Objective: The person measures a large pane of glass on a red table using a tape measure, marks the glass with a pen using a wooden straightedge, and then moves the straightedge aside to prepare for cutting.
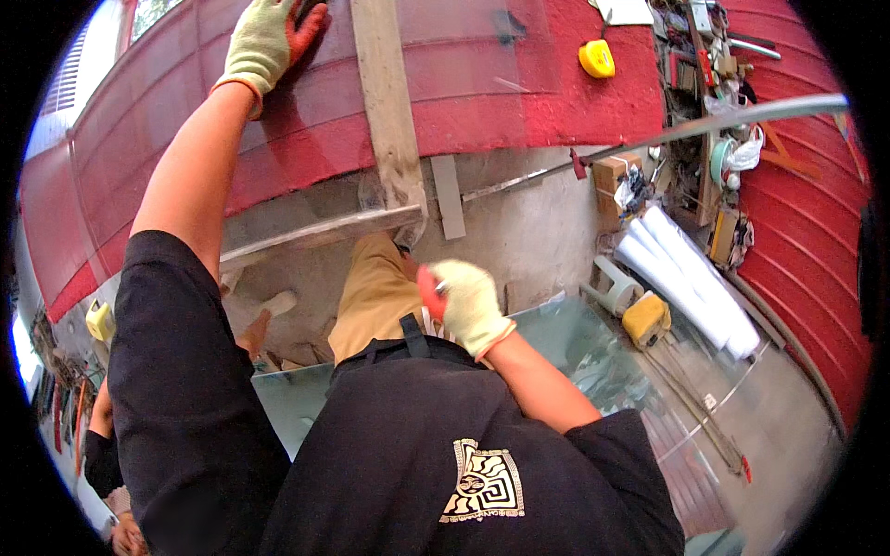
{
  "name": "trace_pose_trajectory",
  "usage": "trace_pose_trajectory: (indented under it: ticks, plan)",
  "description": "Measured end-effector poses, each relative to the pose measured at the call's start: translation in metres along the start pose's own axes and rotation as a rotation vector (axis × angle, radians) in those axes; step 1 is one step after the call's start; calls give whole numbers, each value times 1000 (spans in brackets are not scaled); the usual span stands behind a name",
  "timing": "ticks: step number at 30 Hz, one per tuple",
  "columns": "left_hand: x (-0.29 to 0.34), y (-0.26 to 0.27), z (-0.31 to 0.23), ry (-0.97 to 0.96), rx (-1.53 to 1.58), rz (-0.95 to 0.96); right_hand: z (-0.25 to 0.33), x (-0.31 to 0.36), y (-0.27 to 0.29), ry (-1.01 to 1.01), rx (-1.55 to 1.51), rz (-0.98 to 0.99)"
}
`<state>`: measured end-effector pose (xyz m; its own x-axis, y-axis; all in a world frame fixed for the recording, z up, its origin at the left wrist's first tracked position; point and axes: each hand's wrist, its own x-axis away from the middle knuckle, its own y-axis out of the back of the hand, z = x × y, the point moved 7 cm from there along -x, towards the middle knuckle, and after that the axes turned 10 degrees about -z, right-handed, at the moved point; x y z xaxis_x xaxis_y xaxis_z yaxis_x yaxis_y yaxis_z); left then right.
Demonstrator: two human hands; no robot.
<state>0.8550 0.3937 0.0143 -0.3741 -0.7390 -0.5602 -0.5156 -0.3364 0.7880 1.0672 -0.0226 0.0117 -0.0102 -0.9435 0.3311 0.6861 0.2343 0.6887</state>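
At the upper left my left hand, in a cream glove with a red palm, lies on a clear glass sheet over a red-covered table. Its thumb is held apart from the fingers; the fingertips run out of view. Beside it a long wooden T-square rests on the glass, its crosspiece along the table's near edge. In front of my waist my right hand, gloved alike, is closed. A small dark bit shows at its fingers, too small to name. The right hand is apart from the table.
A yellow tape measure lies on the red table cover. Glass panes stand close around my waist. White rolls and a yellow block-like thing are at the right. Another person's arm shows at the lower left.
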Motion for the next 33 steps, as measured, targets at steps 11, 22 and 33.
trace_pose_trajectory:
  ticks: [11, 22, 33]
  plan:
    - [69, 35, -71, 476, 302, -63, -85, -18, -42, -523, -943, -249]
    - [295, 117, -236, 1542, 1287, 849, -47, -90, -48, -815, -1230, -333]
    - [313, 92, -190, 2027, 2200, -329, -53, -102, -52, -748, -1444, -143]
